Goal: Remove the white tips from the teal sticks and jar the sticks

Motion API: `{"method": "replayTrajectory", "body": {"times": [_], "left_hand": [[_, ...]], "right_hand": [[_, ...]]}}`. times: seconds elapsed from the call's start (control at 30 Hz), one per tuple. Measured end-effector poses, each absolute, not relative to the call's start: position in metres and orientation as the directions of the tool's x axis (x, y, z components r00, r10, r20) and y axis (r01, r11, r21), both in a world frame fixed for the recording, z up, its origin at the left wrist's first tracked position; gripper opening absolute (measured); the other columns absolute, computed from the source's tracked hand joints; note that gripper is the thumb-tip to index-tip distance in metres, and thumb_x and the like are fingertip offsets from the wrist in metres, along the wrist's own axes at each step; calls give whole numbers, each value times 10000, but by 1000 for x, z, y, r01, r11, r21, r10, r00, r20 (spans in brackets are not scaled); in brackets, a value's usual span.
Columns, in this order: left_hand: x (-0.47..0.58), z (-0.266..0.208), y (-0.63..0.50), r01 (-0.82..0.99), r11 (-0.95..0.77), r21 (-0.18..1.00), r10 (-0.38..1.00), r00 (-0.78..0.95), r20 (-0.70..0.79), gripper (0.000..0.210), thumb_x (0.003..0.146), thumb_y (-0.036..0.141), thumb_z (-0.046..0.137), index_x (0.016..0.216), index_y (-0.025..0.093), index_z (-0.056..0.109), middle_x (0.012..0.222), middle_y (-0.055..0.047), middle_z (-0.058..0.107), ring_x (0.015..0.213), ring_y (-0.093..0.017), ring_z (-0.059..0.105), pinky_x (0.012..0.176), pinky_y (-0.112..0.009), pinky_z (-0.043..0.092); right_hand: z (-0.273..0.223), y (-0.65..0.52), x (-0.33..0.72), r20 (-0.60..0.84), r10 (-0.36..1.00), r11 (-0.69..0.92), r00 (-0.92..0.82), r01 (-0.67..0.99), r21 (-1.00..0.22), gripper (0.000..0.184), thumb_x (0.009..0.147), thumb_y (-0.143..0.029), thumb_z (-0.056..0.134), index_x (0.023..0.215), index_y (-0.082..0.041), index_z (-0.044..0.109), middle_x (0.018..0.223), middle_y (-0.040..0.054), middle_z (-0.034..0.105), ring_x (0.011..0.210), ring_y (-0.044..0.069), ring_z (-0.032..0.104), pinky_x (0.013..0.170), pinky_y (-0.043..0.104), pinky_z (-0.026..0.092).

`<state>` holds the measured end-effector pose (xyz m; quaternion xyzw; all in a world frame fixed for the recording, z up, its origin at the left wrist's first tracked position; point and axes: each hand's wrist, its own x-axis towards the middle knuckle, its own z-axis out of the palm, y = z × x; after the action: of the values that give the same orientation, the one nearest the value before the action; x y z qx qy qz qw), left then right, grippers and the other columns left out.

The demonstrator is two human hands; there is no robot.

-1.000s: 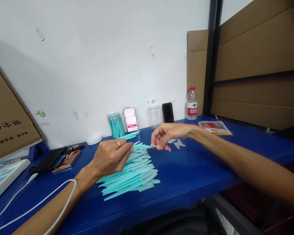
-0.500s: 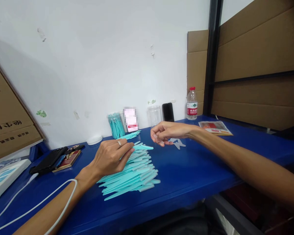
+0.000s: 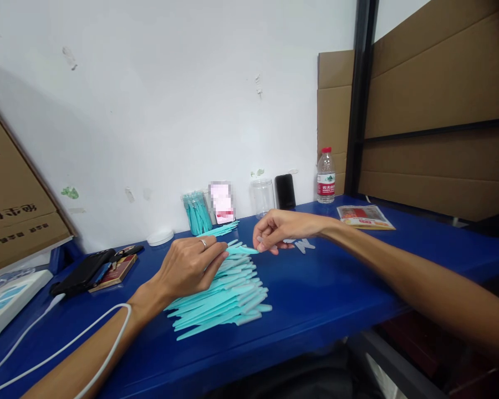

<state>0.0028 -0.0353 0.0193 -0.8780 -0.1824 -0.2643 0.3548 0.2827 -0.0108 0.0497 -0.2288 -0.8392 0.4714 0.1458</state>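
Note:
My left hand (image 3: 191, 263), wearing a ring, pinches a turquoise eyebrow razor (image 3: 242, 251) that points right. My right hand (image 3: 274, 231) has its thumb and fingers closed at the razor's far tip, with a translucent blade cap (image 3: 261, 241) partly showing between them. Beneath and in front of my left hand lies a pile of similar turquoise razors (image 3: 228, 302), many with pale translucent ends. Several loose caps (image 3: 303, 245) rest on the table just beyond my right hand.
On the blue table (image 3: 316, 299) stand a jar full of turquoise razors (image 3: 197, 213), a clear jar (image 3: 263, 197), two phones and a water bottle (image 3: 326, 177). A white lid (image 3: 160, 238) and dark pouch (image 3: 83, 271) lie left. A white cable (image 3: 125, 318) crosses my left forearm.
My right hand has moved slightly left, bringing its fingers to the tip of the razor, which stood apart from them before. The left hand stays in place.

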Motion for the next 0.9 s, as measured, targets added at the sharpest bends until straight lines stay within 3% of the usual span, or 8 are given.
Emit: {"method": "replayTrajectory", "body": {"times": [0.43, 0.9], "left_hand": [[6, 19, -34, 497, -674, -547, 173, 826, 537, 118, 906, 231, 529, 967, 173, 612, 747, -7, 642, 592, -142, 574, 505, -284, 378], [0, 20, -35, 515, -668, -537, 189, 816, 547, 114, 913, 233, 518, 953, 178, 610, 740, -7, 644, 592, -136, 575, 512, -276, 380]], "right_hand": [[48, -16, 278, 43, 570, 562, -820, 352, -749, 112, 805, -238, 615, 772, -130, 616, 603, -19, 572, 464, 60, 436, 409, 186, 317], [54, -7, 290, -65, 525, 492, -848, 365, -791, 196, 884, -327, 574, 839, -137, 591, 644, -19, 559, 468, 57, 409, 405, 186, 318]]}}
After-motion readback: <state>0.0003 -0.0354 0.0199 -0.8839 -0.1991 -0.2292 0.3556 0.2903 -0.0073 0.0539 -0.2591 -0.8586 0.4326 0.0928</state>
